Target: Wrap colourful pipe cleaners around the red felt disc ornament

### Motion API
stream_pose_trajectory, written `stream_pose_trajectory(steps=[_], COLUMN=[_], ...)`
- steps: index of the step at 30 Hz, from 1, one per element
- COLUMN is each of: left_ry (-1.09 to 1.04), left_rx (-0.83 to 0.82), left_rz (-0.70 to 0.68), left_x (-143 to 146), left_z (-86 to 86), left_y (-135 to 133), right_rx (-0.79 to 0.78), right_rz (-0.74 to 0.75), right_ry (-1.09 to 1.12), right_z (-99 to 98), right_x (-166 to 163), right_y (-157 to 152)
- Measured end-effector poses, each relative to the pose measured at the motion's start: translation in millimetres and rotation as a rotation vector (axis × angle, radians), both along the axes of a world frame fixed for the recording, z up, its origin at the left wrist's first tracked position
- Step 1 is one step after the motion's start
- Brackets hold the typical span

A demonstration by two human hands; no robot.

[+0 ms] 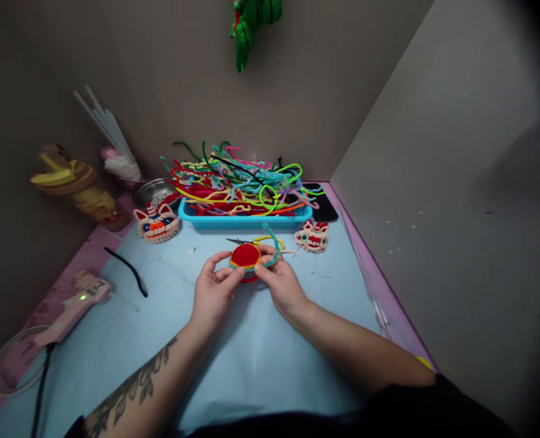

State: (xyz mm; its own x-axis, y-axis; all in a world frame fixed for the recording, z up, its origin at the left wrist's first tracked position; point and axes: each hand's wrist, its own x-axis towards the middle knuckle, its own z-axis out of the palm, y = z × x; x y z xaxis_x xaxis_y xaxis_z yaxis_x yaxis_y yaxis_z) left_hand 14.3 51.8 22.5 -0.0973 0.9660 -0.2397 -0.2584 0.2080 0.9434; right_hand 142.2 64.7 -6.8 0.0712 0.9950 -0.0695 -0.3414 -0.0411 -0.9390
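Observation:
Between my two hands is a round red piece with an orange and teal edging along its lower side. My left hand grips its left edge between thumb and fingers. My right hand pinches its right edge, where a teal pipe cleaner sticks up and curls past the fingers. Just behind the piece lie scissors with yellow handles, partly hidden by it and by my right hand. The underside of the red piece is out of sight.
A blue tray heaped with coloured pipe cleaners stands behind. Lion-head crafts flank it. A black phone, metal bowl and tumbler sit farther back. At left are a pink glue gun and eyeglasses.

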Motion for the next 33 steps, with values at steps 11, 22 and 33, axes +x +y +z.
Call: stream_pose_trajectory(steps=[11, 22, 33], left_ry=[0.039, 0.316, 0.169], left_rx=[0.009, 0.186, 0.091], left_rz=[-0.015, 0.077, -0.05], left_x=[-11.4, -9.0, -1.3], left_z=[-0.8, -3.5, 2.5], left_y=[7.0, 1.4, -5.2], right_rx=[-0.017, 0.193, 0.697], right_rz=[0.011, -0.179, -0.124], right_ry=[-0.082, -0.381, -0.768], right_z=[5.6, -5.0, -0.4], right_x=[8.0, 14.3, 16.0], right_y=[2.3, 6.1, -10.2])
